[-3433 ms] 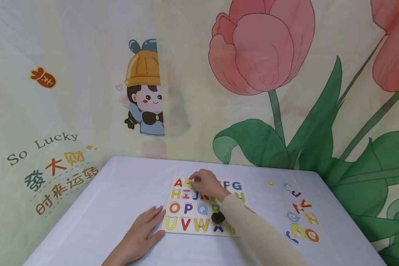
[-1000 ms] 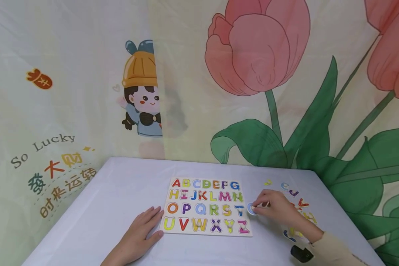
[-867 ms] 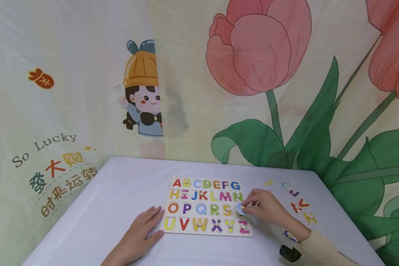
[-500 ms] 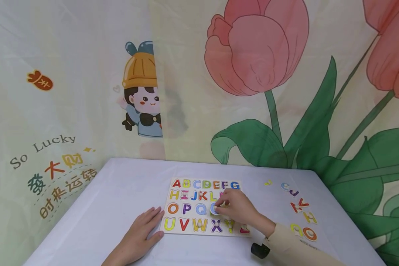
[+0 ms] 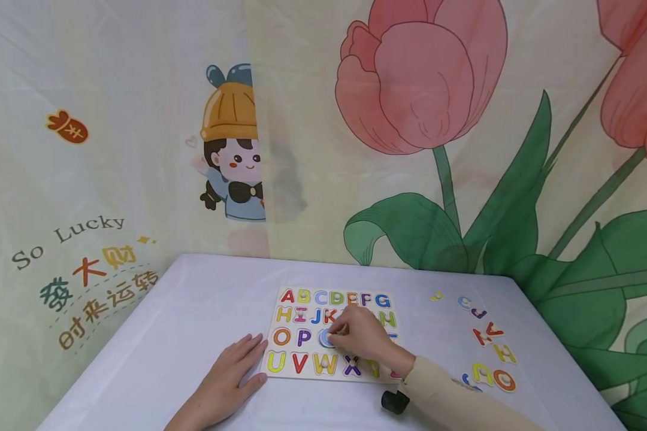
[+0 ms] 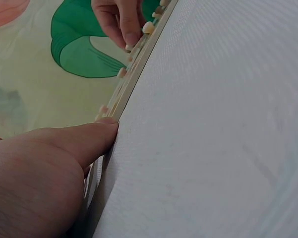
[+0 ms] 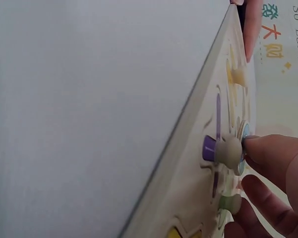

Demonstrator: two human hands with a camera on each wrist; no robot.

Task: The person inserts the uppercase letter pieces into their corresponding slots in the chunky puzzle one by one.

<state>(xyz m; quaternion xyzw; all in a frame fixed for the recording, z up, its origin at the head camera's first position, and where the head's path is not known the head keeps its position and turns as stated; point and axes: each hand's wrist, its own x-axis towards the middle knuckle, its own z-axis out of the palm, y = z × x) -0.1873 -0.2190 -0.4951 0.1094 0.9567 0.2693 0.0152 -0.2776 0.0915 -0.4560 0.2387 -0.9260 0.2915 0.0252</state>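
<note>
An alphabet puzzle board [image 5: 311, 349] with colourful letters lies on the white table. My right hand [image 5: 363, 335] pinches a light blue letter Q piece [image 5: 324, 339] over the printed Q in the third row. In the right wrist view, thumb and fingers hold that piece [image 7: 245, 130] tilted near the board's face, beside a knob [image 7: 229, 152] on the purple X; whether it touches the board I cannot tell. My left hand [image 5: 223, 380] lies flat by the board's left edge, fingers extended; in the left wrist view its thumb [image 6: 96, 134] touches the edge.
Loose letter pieces lie to the right of the board, among them an orange O [image 5: 504, 381], a yellow H [image 5: 505, 354] and a yellow piece [image 5: 437, 296] farther back. A printed cloth [image 5: 307, 149] hangs behind the table [image 5: 215, 299].
My right hand left the board's top row, took the light blue Q from the loose pieces, and carried it leftward across the board to the printed Q. My left hand stayed in place.
</note>
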